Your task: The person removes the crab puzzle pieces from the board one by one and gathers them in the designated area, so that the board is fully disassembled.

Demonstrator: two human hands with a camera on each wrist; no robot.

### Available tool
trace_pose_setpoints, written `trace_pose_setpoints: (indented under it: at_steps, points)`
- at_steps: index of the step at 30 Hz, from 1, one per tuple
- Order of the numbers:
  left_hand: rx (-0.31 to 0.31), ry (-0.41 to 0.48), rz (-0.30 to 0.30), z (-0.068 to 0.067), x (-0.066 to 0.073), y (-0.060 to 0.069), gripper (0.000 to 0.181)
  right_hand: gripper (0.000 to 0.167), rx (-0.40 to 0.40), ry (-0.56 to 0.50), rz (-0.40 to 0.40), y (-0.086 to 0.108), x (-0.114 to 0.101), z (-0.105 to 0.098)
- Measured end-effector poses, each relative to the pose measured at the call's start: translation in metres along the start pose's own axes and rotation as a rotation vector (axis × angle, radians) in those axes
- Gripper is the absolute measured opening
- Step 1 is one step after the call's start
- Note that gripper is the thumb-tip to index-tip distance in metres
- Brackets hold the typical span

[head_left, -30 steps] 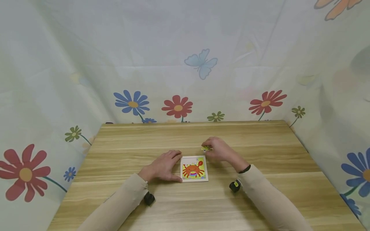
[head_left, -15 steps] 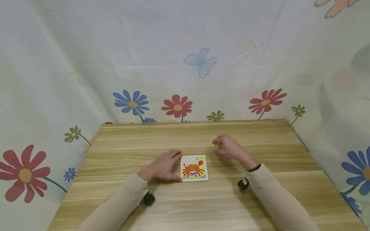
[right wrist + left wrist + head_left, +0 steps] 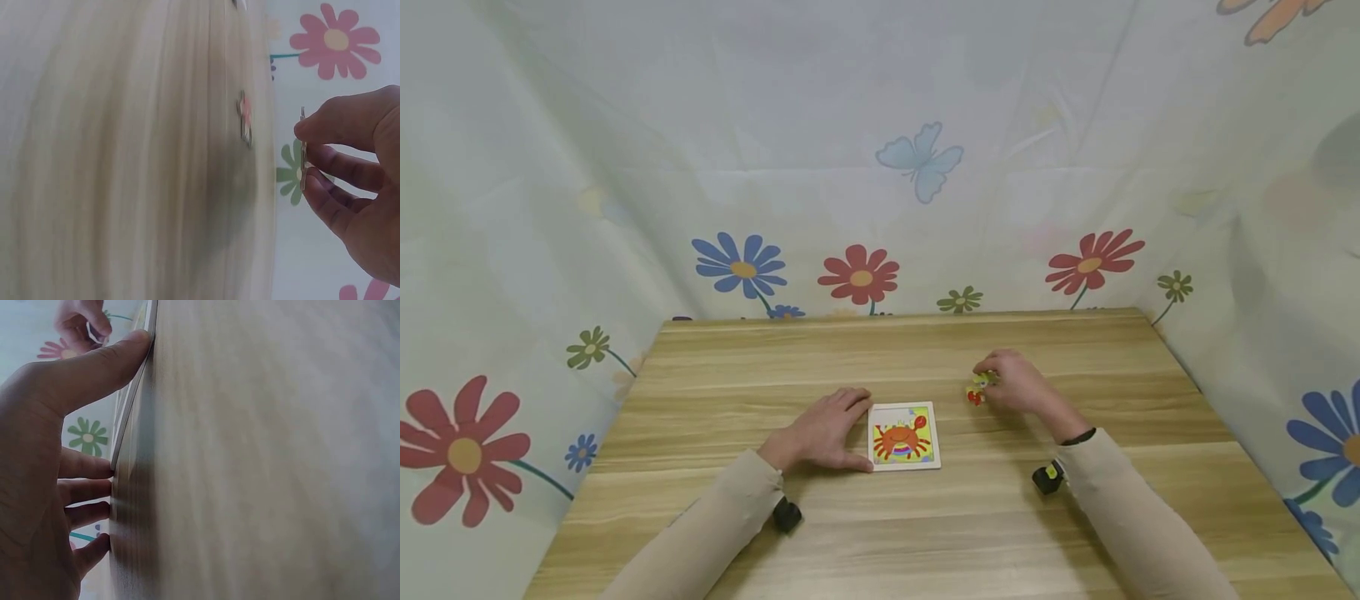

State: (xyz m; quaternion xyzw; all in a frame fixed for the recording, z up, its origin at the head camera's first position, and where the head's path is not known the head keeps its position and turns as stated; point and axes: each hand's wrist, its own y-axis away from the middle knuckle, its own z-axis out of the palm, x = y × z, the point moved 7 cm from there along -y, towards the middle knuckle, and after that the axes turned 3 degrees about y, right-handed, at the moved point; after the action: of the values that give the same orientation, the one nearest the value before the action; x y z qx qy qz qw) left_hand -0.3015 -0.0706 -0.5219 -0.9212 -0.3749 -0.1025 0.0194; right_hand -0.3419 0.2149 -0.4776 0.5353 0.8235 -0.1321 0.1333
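Note:
A square crab puzzle in a white frame [image 3: 937, 450] lies on the table in the head view, with a pale, unfilled patch along its upper left part. My left hand [image 3: 823, 429] rests at the frame's left side, thumb near the lower corner and index finger near the upper one. In the left wrist view the thumb [image 3: 109, 369] touches the frame's thin edge. Right of the puzzle, my right hand [image 3: 1018, 383] pinches a yellow-green puzzle piece [image 3: 982, 380] above the table. A red and yellow puzzle piece [image 3: 974, 396] lies on the table just below it.
The wood-grain table [image 3: 880, 533] reaches back to a white curtain [image 3: 805, 150] printed with flowers and a butterfly. Similar curtain hangs along both sides. A small black camera [image 3: 787, 516] sits at the left wrist, another black camera [image 3: 1047, 478] at the right.
My right hand has moved to the right, away from the puzzle, carrying the yellow-green puzzle piece. The red and yellow piece on the table has come into sight. The left hand stays put.

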Motion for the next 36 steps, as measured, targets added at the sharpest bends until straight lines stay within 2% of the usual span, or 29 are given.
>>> trace_pose_setpoints:
  at_steps: [3,8,11,14,22,29,36]
  points:
    - [0.003,-0.002,0.002,0.0,0.0,-0.001,0.11,0.033,0.008,0.002,-0.011,0.003,0.005,-0.003]
    - [-0.001,-0.004,0.001,0.0,-0.001,-0.003,0.11,0.03,0.052,0.044,-0.086,0.008,0.008,-0.006]
    - [-0.006,-0.006,-0.002,0.0,-0.002,-0.003,0.11,0.029,0.031,0.041,-0.057,0.01,0.016,-0.002]
    - [-0.01,-0.008,-0.004,0.0,-0.002,-0.003,0.11,0.032,-0.024,0.01,0.003,0.01,0.024,0.005]
    - [-0.013,-0.007,0.008,0.002,-0.001,-0.004,0.11,0.032,-0.074,0.02,0.041,0.013,0.029,0.012]
    - [-0.012,0.001,-0.001,0.002,-0.002,-0.001,0.11,0.029,-0.06,0.041,-0.016,0.013,0.024,0.013]
    - [0.0,-0.003,0.003,0.002,-0.002,0.0,0.11,0.028,-0.067,0.066,-0.04,0.011,0.023,0.015]
